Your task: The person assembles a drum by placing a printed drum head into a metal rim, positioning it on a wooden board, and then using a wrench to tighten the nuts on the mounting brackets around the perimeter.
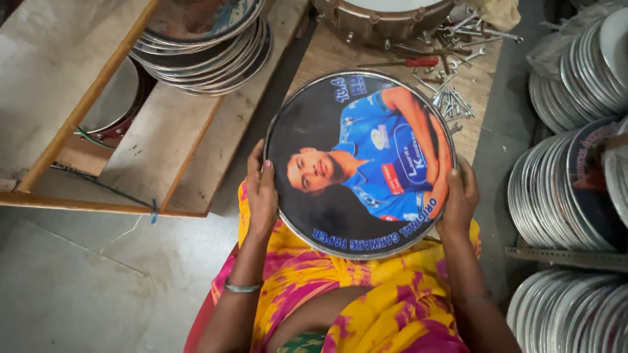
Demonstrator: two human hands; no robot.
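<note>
A round drum head with a metal rim and a dark printed picture of a person in a blue shirt rests over my lap. My left hand grips its left edge, fingers curled on the rim. My right hand grips its right edge the same way. A thin bangle sits on my left wrist. Yellow and pink cloth covers my lap under the disc.
A wooden bench ahead carries a red-handled screwdriver, several wrenches and bolts, and a metal drum shell. Stacks of round drum heads stand at upper left and along the right. Bare concrete floor lies left.
</note>
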